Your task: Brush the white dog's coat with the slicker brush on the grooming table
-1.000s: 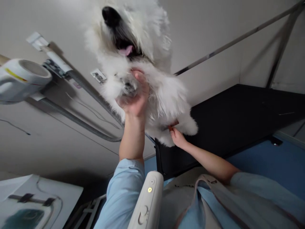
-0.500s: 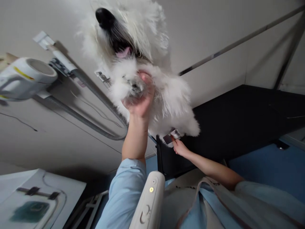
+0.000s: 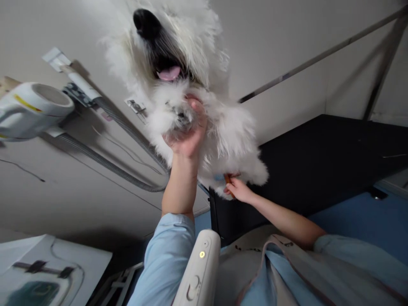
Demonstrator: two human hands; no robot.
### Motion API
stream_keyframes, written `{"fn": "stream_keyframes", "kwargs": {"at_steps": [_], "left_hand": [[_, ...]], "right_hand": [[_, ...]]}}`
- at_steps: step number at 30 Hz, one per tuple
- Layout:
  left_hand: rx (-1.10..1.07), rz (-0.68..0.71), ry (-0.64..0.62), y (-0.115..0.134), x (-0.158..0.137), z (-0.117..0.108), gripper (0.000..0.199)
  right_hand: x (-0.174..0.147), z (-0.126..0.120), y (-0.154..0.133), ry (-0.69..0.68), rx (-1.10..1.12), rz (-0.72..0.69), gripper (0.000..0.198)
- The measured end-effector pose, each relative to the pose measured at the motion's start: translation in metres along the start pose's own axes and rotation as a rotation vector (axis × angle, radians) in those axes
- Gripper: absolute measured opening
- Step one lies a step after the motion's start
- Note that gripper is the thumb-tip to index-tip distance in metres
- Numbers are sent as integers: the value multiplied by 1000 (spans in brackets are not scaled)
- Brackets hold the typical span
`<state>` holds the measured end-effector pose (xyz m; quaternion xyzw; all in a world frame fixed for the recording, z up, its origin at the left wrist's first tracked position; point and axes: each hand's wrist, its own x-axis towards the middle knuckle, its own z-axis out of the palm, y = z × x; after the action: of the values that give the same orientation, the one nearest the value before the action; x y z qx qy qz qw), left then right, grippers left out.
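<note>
A fluffy white dog (image 3: pixel 236 127) is upright at the near end of a black table (image 3: pixel 318 157), its mouth open and pink tongue showing. My left hand (image 3: pixel 193 138) is raised under its muzzle, fingers wrapped round the dog's paw (image 3: pixel 182 117), whose greyish underside faces me. Lower down on the right, my right hand (image 3: pixel 239 190) grips a grooming brush (image 3: pixel 228 185) by its orange-brown handle. A bluish part of the brush lies against the white fur low on the body; its bristles are hidden.
A white dryer (image 3: pixel 38 110) with grey hoses (image 3: pixel 117 119) is mounted at the left. A metal bar (image 3: pixel 318 59) slants above the table. A white tub (image 3: pixel 57 267) stands lower left. A pale device with buttons (image 3: pixel 199 267) juts up before my chest.
The brush has turned in my right hand: its flat grey face showed before, now its handle and bluish part. The dog's head has shifted slightly right, mouth wider. My left hand keeps its hold.
</note>
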<state>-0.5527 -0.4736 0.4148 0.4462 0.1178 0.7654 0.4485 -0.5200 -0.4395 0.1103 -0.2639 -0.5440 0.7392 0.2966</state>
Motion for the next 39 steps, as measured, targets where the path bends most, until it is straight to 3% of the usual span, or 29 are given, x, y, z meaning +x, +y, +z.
{"fn": "stream_keyframes", "kwargs": {"at_steps": [2, 4, 6, 9, 11, 13, 14, 16, 18, 19, 21, 24, 26, 29, 31, 34, 36, 37, 39], "left_hand": [[11, 17, -5, 0, 0, 1, 50], [-5, 1, -17, 1, 0, 2, 49], [-39, -17, -29, 2, 1, 2, 48], [28, 30, 7, 5, 2, 0, 40], [122, 73, 30, 6, 3, -2, 35], [108, 62, -3, 7, 2, -4, 32], [64, 43, -40, 7, 1, -5, 29], [5, 24, -80, 8, 0, -6, 26], [30, 46, -50, 9, -1, -6, 26], [45, 59, -25, 10, -1, -6, 27], [31, 60, -2, 10, -1, -8, 30], [11, 37, -25, 11, 1, -14, 24], [90, 70, -9, 12, 4, -22, 19], [313, 199, 13, 16, 10, -34, 8], [434, 261, 2, 19, 13, -41, 8], [462, 311, -31, 22, 16, -48, 15], [473, 350, -79, 23, 19, -53, 19], [499, 363, -103, 23, 21, -56, 22], [542, 413, -145, 24, 28, -62, 33]], "right_hand": [[1, -4, -4, 9, -18, 78, 10], [1, -7, -7, -68, 1, 145, 12], [1, -10, -10, -115, 7, 80, 10], [-2, -12, -6, -13, -68, 7, 8], [-7, -13, 2, 16, -86, 125, 10], [-12, -13, 8, -60, -72, 244, 12], [-13, -13, 7, -102, -62, 238, 12], [-10, -18, -1, -116, -56, 88, 9], [-3, -25, -8, -34, -70, -106, 7], [-2, -28, -8, 11, -90, -137, 8], [-3, -32, 2, 27, -143, -23, 13], [-12, -32, 19, -124, -161, 209, 18], [-10, -37, 12, -177, -146, 79, 16], [11, -65, -15, 10, -254, -316, 13], [24, -90, -18, 153, -398, -408, 14], [23, -115, 11, 239, -563, -238, 20], [13, -117, 29, 264, -601, -96, 27], [9, -115, 32, 268, -597, -65, 30], [7, -107, 22, 236, -564, -140, 31]]}}
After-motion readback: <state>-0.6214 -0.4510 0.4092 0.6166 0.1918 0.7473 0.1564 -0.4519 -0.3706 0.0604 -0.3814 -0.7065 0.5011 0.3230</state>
